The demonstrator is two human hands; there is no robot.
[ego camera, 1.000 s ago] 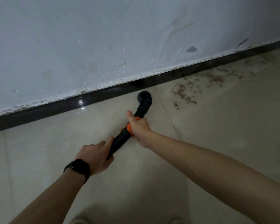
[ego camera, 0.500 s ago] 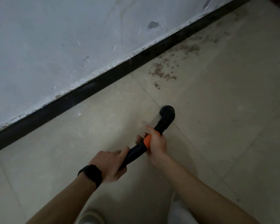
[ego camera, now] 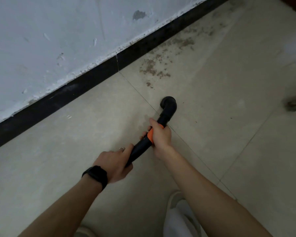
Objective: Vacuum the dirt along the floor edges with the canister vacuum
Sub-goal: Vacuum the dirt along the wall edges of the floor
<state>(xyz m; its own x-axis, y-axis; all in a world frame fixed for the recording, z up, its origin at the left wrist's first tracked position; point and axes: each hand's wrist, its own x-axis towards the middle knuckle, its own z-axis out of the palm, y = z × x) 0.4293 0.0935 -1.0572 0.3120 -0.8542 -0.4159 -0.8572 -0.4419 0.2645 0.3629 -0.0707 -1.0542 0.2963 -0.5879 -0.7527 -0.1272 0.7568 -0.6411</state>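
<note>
The left hand point(ego camera: 113, 165) grips the black vacuum wand point(ego camera: 142, 148) low, seemingly for leverage, and the right hand point(ego camera: 161, 135) wraps its orange collar point(ego camera: 150, 135) to steer, so the nozzle point(ego camera: 168, 104) points down at the tile near the dirt point(ego camera: 154, 69) along the baseboard point(ego camera: 75, 89).

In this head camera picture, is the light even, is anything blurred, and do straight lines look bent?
Head view: the light is dim and even, with no hard shadows; one small glint lies on the floor near the baseboard. Head view: the left hand looks slightly smeared, while the vacuum wand and the dirt are fairly sharp; the baseboard seems to bow slightly.
</note>
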